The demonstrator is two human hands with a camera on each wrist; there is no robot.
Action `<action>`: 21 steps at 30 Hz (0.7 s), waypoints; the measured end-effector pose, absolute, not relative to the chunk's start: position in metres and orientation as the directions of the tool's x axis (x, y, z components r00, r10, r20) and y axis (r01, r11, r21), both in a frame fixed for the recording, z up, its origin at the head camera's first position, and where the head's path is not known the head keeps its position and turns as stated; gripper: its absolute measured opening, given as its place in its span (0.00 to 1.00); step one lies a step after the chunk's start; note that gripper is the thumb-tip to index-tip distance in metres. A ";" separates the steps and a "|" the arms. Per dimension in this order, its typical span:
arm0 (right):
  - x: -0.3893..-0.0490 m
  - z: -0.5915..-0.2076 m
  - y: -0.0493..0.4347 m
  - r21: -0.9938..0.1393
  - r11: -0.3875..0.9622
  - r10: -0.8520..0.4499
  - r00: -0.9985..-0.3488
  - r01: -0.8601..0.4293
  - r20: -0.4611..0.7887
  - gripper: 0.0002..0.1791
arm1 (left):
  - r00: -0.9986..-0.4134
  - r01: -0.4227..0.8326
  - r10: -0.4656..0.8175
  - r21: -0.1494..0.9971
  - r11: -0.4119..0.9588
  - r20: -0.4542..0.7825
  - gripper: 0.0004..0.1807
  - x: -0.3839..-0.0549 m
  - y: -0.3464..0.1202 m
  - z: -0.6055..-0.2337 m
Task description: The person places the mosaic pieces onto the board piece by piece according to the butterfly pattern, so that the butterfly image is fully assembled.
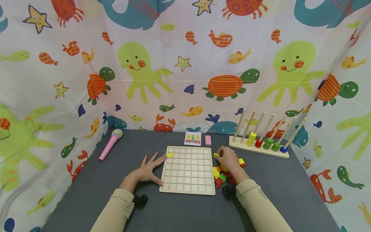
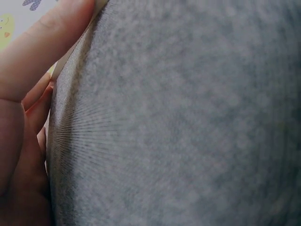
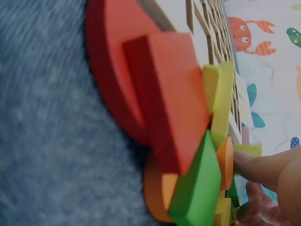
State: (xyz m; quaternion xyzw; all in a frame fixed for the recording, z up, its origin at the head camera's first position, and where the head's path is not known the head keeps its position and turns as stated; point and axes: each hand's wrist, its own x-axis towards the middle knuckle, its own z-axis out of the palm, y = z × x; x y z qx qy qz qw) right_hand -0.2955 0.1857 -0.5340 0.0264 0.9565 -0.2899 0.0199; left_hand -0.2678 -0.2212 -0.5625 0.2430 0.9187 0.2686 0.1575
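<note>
A wooden grid board [image 1: 187,170] lies on the table, with one yellow square block [image 1: 170,155] in its upper left cell. My left hand [image 1: 147,170] is spread at the board's left edge, thumb near the lower corner and fingers near the upper one. Just off the board's upper right side, my right hand [image 1: 228,158] pinches another yellow block [image 1: 216,155] between thumb and fingers. Below that hand lies a pile of loose red, yellow, green and orange blocks, partly hidden by it. In the right wrist view a red block [image 3: 169,94] and a green block [image 3: 200,183] lie close up.
Behind the board lie a butterfly pattern card [image 1: 192,139] and a pink block [image 1: 208,140]. A wooden peg stand [image 1: 261,147] with coloured rings stands at the back right. At the left is a pink toy microphone [image 1: 110,145]. A patterned curtain [image 1: 179,87] encloses the grey table [image 1: 179,212].
</note>
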 end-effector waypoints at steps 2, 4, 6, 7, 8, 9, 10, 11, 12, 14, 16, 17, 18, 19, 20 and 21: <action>-0.295 -0.531 0.184 -0.571 0.819 0.035 -0.998 0.056 -0.048 0.11 | -0.834 0.361 0.529 0.572 0.737 -0.156 0.71 -0.268 -0.221 -0.563; -0.295 -0.527 0.182 -0.593 0.804 0.028 -0.999 0.044 -0.037 0.11 | -0.833 0.359 0.530 0.574 0.736 -0.158 0.71 -0.268 -0.221 -0.564; -0.296 -0.523 0.179 -0.620 0.784 0.019 -1.000 0.026 -0.018 0.12 | -0.834 0.359 0.529 0.576 0.734 -0.155 0.71 -0.269 -0.222 -0.566; -0.296 -0.521 0.177 -0.635 0.772 0.010 -1.000 0.013 -0.009 0.12 | -0.834 0.358 0.530 0.581 0.731 -0.152 0.71 -0.270 -0.222 -0.567; -0.297 -0.519 0.175 -0.649 0.761 -0.002 -1.000 -0.004 0.003 0.12 | -0.835 0.354 0.528 0.583 0.731 -0.155 0.71 -0.270 -0.223 -0.568; -0.298 -0.518 0.172 -0.662 0.749 -0.018 -1.000 -0.024 0.017 0.12 | -0.835 0.351 0.527 0.585 0.731 -0.157 0.71 -0.271 -0.223 -0.569; -0.299 -0.517 0.170 -0.676 0.736 -0.032 -0.999 -0.042 0.028 0.12 | -0.837 0.347 0.524 0.587 0.731 -0.158 0.72 -0.271 -0.223 -0.569; -0.300 -0.516 0.167 -0.690 0.722 -0.050 -0.998 -0.062 0.038 0.13 | -0.837 0.343 0.521 0.585 0.735 -0.165 0.72 -0.271 -0.223 -0.570; -0.301 -0.516 0.164 -0.702 0.707 -0.066 -0.997 -0.081 0.048 0.13 | -0.838 0.340 0.520 0.585 0.736 -0.167 0.72 -0.272 -0.223 -0.570; -0.304 -0.516 0.156 -0.728 0.678 -0.092 -0.994 -0.104 0.057 0.13 | -0.838 0.336 0.517 0.579 0.743 -0.176 0.72 -0.271 -0.223 -0.569; -0.306 -0.515 0.148 -0.750 0.652 -0.102 -0.993 -0.113 0.060 0.13 | -0.837 0.340 0.520 0.579 0.741 -0.173 0.71 -0.270 -0.222 -0.567; -0.308 -0.514 0.144 -0.760 0.640 -0.104 -0.993 -0.113 0.060 0.13 | -0.836 0.346 0.521 0.574 0.743 -0.171 0.71 -0.270 -0.222 -0.566; -0.309 -0.514 0.139 -0.767 0.632 -0.106 -0.993 -0.113 0.059 0.13 | -0.836 0.352 0.523 0.570 0.743 -0.166 0.71 -0.269 -0.221 -0.565; -0.310 -0.514 0.135 -0.773 0.624 -0.110 -0.992 -0.113 0.057 0.13 | -0.836 0.355 0.523 0.566 0.745 -0.164 0.70 -0.269 -0.221 -0.564; -0.311 -0.514 0.129 -0.779 0.616 -0.114 -0.992 -0.112 0.052 0.12 | -0.837 0.356 0.523 0.563 0.746 -0.163 0.70 -0.268 -0.221 -0.563; -0.312 -0.514 0.124 -0.784 0.610 -0.123 -0.991 -0.116 0.050 0.12 | -0.837 0.355 0.522 0.561 0.747 -0.166 0.69 -0.267 -0.221 -0.562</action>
